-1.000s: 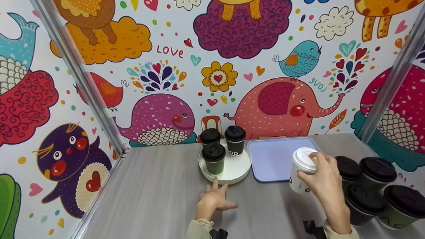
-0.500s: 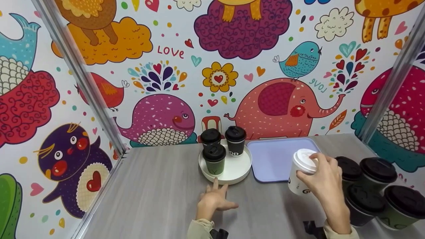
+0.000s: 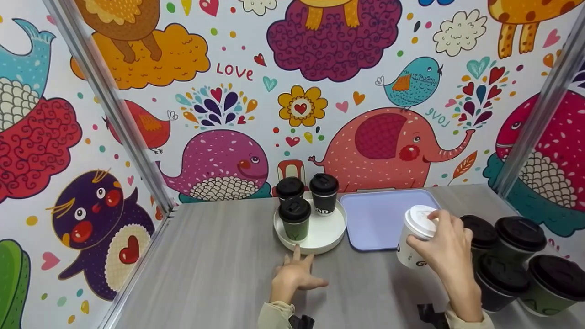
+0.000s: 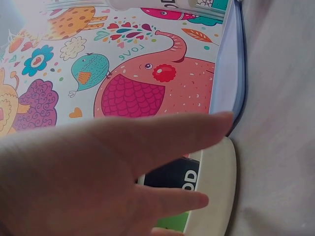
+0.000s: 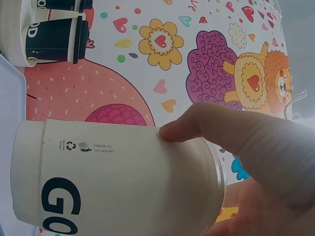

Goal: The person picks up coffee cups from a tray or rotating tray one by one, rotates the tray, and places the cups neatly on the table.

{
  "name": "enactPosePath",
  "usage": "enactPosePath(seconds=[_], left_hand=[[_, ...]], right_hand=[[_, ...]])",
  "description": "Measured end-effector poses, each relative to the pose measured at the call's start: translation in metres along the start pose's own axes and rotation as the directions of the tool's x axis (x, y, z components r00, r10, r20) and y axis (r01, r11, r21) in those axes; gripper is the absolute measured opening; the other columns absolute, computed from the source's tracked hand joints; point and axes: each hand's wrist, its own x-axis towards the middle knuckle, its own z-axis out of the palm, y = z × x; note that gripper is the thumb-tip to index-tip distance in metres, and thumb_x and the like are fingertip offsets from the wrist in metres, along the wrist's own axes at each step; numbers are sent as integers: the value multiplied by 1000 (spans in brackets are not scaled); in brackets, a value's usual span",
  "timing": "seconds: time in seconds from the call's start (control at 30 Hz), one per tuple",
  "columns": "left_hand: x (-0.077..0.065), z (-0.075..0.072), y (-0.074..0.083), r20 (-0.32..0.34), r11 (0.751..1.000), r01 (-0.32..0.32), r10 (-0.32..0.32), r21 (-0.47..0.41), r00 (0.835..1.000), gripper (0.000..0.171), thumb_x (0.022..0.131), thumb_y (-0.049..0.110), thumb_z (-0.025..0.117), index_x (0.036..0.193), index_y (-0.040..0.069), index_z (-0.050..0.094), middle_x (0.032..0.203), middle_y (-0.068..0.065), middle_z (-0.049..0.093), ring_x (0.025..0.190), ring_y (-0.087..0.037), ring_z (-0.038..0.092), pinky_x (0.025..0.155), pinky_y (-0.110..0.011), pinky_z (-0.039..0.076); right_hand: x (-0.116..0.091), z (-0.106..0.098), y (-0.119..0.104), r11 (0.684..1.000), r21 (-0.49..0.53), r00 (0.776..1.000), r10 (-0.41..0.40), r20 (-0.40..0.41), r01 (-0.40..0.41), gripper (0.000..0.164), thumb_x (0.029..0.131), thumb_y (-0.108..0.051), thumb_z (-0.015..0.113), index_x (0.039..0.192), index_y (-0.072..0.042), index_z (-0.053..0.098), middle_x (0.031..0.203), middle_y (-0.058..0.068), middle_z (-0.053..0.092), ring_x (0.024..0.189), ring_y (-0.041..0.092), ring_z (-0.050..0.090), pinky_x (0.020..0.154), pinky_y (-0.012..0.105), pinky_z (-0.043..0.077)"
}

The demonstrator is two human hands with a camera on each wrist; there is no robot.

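My right hand (image 3: 441, 244) holds a white paper coffee cup (image 3: 406, 249) near its white lid (image 3: 419, 219), over the front right part of the lilac tray (image 3: 379, 210). In the right wrist view, the thumb presses the side of the white cup (image 5: 123, 172), which bears dark lettering. My left hand (image 3: 295, 276) has its fingers spread, with fingertips right at the front rim of a round white tray (image 3: 330, 235). On that tray stand a green lidded cup (image 3: 295, 224) and two dark lidded cups, one (image 3: 324, 198) at the back right and another (image 3: 289, 186) behind the green one.
Several larger cups with black lids, green (image 3: 553, 292) and dark (image 3: 496, 294) ones, stand close together right of my right wrist. A grey table (image 3: 205, 265) meets the cartoon-printed wall panels (image 3: 237, 105) at the back. A metal post (image 3: 105, 105) rises at the left corner.
The white cup has turned a little in my right hand, so that more of its lettering faces the head camera. My left hand stays in place.
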Motion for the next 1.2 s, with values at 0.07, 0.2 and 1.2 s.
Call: enactPosePath(seconds=[0.07, 0.2, 1.2], left_hand=[[0, 0, 0, -2, 1000, -1, 1, 2, 1000, 81, 85, 48, 77, 153, 15, 50, 171, -22, 23, 153, -56, 28, 115, -75, 33], [0, 0, 0, -2, 1000, -3, 3, 5, 1000, 81, 85, 48, 77, 153, 15, 50, 171, -22, 23, 152, -57, 28, 116, -75, 32], [3, 1, -1, 15, 1000, 5, -5, 0, 1000, 83, 85, 49, 77, 155, 16, 48, 172, -21, 20, 153, -57, 26, 117, -75, 31]], right_hand=[[-1, 0, 0, 1000, 4, 1000, 4, -11, -4, 65, 76, -21, 78, 129, 2, 47, 139, 40, 45, 117, 53, 39, 91, 63, 41], [-2, 1, -1, 1000, 0, 1000, 29, -12, -29, 76, 76, -23, 79, 140, -2, 43, 143, 37, 38, 122, 52, 36, 88, 69, 47], [9, 12, 13, 997, -73, 999, 31, 31, -28, 87, 77, -23, 80, 153, -9, 40, 141, 41, 27, 127, 55, 26, 90, 71, 45]])
